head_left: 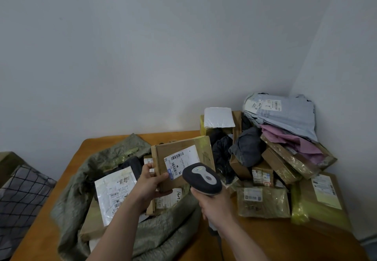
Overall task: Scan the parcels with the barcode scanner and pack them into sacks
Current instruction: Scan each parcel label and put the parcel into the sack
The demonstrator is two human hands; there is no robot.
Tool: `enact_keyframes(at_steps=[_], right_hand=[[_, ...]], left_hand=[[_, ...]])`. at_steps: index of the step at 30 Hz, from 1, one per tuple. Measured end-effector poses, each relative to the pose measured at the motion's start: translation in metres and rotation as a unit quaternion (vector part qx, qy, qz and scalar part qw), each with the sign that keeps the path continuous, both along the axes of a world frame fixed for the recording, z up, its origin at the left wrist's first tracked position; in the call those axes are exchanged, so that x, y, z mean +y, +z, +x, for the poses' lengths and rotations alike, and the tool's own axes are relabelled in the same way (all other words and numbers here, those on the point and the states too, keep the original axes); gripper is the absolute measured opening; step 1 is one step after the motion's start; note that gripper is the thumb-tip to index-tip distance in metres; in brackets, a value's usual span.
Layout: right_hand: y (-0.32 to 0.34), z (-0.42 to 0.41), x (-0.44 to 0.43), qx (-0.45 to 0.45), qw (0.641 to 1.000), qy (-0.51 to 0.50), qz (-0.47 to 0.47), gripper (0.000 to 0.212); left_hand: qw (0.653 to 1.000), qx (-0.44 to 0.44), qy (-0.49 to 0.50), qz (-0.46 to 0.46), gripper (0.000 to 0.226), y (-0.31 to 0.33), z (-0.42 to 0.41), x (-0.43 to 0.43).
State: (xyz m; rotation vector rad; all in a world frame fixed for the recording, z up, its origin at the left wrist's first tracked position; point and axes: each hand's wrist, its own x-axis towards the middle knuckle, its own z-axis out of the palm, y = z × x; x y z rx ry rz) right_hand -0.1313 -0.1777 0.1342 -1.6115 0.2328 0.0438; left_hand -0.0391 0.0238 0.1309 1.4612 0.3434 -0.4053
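Observation:
My left hand grips the lower left edge of a brown cardboard parcel, tilted up with its white barcode label facing me. My right hand is closed around the handle of a grey barcode scanner, whose head sits just right of and in front of that label. Both are held above an open green woven sack lying on the wooden table. Inside the sack lie a white mailer marked 007 and other boxes, partly hidden by my arms.
A heap of unsorted parcels fills the table's right side: a brown box with yellow tape, a taped box, dark bags, a pink mailer and a grey mailer. Walls stand behind. A checked cloth lies at left.

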Motion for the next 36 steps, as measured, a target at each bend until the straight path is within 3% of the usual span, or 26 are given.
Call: enact_keyframes(at_steps=[8,10,11,14,17,21,24,26,30,34,36], right_hand=[[0.000,0.004,0.008,0.020,1.000,0.000,0.016,0.025],[-0.002,0.008,0.008,0.033,0.999,-0.016,0.031,0.011],[-0.005,0.012,0.010,0.037,0.998,-0.030,0.038,0.017],[-0.006,0.020,0.015,0.037,0.997,-0.065,0.026,0.059],[-0.006,0.032,0.026,0.041,0.996,-0.058,0.051,0.065],[-0.007,0.047,0.054,0.091,0.990,-0.036,0.103,0.065],[-0.011,0.059,0.078,0.096,0.988,-0.038,0.110,0.051],[-0.011,0.067,0.092,0.083,0.992,-0.042,0.091,0.035],[-0.018,0.087,0.110,0.061,0.995,-0.074,0.036,0.035],[-0.029,0.106,0.125,0.074,0.989,-0.126,-0.036,0.042],[-0.034,0.115,0.129,0.086,0.986,-0.136,-0.047,0.042]], left_hand=[[0.999,0.012,0.031,-0.005,0.038,-0.006,0.003,0.014],[0.998,0.025,0.064,-0.009,0.032,-0.008,0.004,0.021],[0.995,0.034,0.088,-0.012,0.028,-0.008,0.004,0.027],[0.986,0.053,0.157,-0.010,0.025,-0.011,0.003,0.044],[0.980,0.049,0.192,0.012,0.019,-0.013,-0.001,0.065],[0.988,0.040,0.139,0.056,0.021,-0.019,0.005,0.093],[0.985,0.030,0.050,0.165,0.039,-0.024,0.028,0.120],[0.963,0.004,-0.008,0.270,0.043,-0.029,0.052,0.141],[0.894,-0.083,-0.070,0.434,0.031,-0.052,0.118,0.178],[0.832,-0.111,-0.163,0.518,0.043,-0.077,0.186,0.193],[0.822,-0.103,-0.203,0.522,0.046,-0.090,0.213,0.193]])
